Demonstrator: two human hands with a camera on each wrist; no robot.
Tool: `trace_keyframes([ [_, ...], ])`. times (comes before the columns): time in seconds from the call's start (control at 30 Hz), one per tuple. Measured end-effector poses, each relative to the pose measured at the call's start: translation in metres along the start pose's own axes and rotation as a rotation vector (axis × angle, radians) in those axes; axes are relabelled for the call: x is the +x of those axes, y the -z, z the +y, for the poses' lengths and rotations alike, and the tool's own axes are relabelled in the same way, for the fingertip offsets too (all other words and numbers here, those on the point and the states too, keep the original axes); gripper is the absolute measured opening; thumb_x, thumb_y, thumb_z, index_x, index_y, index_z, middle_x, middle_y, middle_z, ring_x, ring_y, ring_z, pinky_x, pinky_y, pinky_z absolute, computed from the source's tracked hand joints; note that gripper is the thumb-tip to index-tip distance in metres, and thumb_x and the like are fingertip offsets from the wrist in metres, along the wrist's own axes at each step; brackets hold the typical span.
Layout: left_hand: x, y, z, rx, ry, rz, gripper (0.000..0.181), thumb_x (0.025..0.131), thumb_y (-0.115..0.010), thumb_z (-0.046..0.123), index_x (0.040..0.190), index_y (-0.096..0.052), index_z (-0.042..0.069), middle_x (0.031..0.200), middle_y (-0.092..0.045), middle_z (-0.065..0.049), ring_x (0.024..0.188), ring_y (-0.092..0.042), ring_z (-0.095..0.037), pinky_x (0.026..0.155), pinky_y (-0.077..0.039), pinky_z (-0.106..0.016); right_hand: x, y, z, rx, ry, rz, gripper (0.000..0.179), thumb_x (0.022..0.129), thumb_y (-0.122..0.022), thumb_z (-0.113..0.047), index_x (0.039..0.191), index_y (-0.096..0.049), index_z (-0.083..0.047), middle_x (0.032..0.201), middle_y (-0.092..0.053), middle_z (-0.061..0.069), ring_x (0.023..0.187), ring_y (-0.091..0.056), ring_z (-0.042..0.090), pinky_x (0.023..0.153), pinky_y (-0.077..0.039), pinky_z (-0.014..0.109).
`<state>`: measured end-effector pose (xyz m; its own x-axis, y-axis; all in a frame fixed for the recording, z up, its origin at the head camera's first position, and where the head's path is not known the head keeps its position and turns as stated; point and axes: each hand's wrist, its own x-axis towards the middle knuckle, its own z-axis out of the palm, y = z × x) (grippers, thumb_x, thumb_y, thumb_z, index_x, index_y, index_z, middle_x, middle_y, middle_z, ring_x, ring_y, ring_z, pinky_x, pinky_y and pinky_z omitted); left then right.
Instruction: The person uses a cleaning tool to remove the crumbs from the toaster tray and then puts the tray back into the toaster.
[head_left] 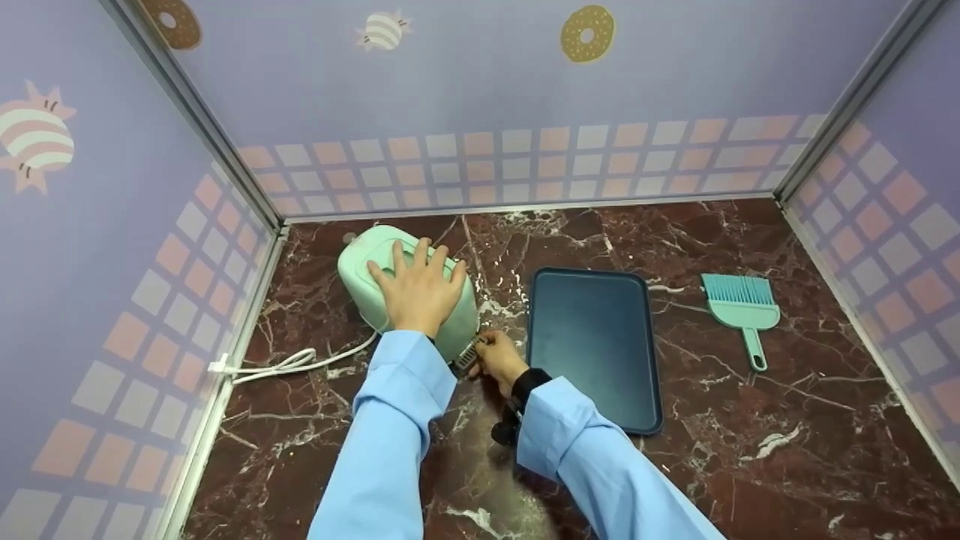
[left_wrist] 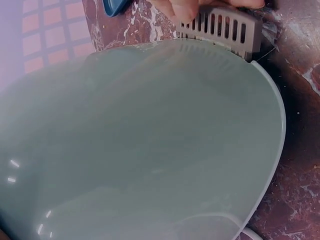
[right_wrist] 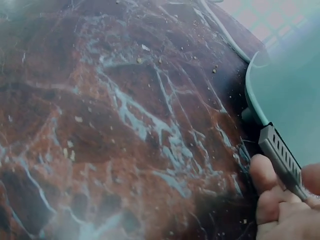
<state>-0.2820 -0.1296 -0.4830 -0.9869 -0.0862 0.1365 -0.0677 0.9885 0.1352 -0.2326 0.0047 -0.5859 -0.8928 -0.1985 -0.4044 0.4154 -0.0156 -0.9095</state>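
Item one, a mint-green appliance, on the counter, left of centre; smooth rounded body, an oval recess in its upper face partly beneath a hand; interior hidden, so any contents cannot be told.

Item two, a grey slotted piece, a row of narrow openings along its face; touching the appliance at the low edge of its near end; how far it reaches inside cannot be told.

Left hand: palm down on the appliance's upper face, fingers spread; right hand: thumb and fingers pinching the grey slotted piece; both arms in light-blue sleeves, a black band at the right wrist.

Item three, a white cord, running from the appliance to the left side, its middle looped together; a white plug at its end, by the left wall's foot.

Item four, a dark blue tray, rectangular, low raised rim, base facing up; right of the appliance and apart from it.

Item five, a teal brush, bristles toward the back wall, looped handle toward the person; right of the tray, well apart.

Item six, small tan crumbs, scattered on the dark red, white-veined counter near the appliance.
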Motion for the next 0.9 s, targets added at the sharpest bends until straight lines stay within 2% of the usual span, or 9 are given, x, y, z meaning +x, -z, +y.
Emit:
trace_keyframes([
  [0.13,0.001,0.000,0.000,-0.005,0.000,-0.010,0.061,0.103,-0.030,0.066,0.151,-0.048,0.032,0.164,-0.034,0.000,0.155,-0.014,-0.040,0.112,0.000,-0.081,-0.001,0.003,-0.001,-0.010,-0.020,0.018,0.025,0.105,-0.041,0.004,0.128,-0.048,0.012,0.091,-0.063,0.020,0.049,-0.059,0.014,0.046,-0.042,0.022],
  [0.23,0.000,0.000,0.000,-0.008,0.003,-0.017,0.062,0.103,-0.030,0.066,0.151,-0.048,0.032,0.164,-0.033,0.000,0.155,-0.013,-0.040,0.112,0.001,-0.080,-0.001,0.006,-0.002,-0.012,-0.039,0.024,0.026,0.105,-0.042,0.004,0.129,-0.047,0.011,0.094,-0.065,0.023,0.050,-0.062,0.015,0.046,-0.044,0.022],
  [0.5,-0.001,0.002,0.001,-0.011,-0.001,-0.018,0.061,0.104,-0.029,0.066,0.151,-0.047,0.032,0.164,-0.033,0.000,0.155,-0.013,-0.041,0.113,0.000,-0.080,-0.002,0.012,-0.001,0.161,-0.149,-0.002,0.028,0.108,-0.035,0.003,0.136,-0.039,0.007,0.101,-0.059,0.030,0.054,-0.066,0.028,0.050,-0.058,0.034],
  [0.7,-0.001,0.001,0.000,0.003,0.007,-0.031,0.064,0.103,-0.024,0.068,0.152,-0.045,0.033,0.165,-0.031,0.000,0.156,-0.012,-0.040,0.113,0.001,-0.079,-0.004,0.016,0.000,0.200,-0.146,0.002,0.025,0.107,-0.036,0.006,0.131,-0.042,0.009,0.101,-0.056,0.027,0.053,-0.063,0.027,0.054,-0.059,0.035],
  [0.9,0.000,0.000,-0.001,-0.008,0.009,-0.036,0.064,0.103,-0.024,0.068,0.152,-0.046,0.033,0.166,-0.031,0.000,0.156,-0.011,-0.039,0.113,0.003,-0.079,-0.009,0.022,-0.001,0.194,-0.154,0.016,0.028,0.105,-0.038,0.009,0.132,-0.045,0.009,0.106,-0.053,0.028,0.058,-0.064,0.030,0.057,-0.061,0.036],
])
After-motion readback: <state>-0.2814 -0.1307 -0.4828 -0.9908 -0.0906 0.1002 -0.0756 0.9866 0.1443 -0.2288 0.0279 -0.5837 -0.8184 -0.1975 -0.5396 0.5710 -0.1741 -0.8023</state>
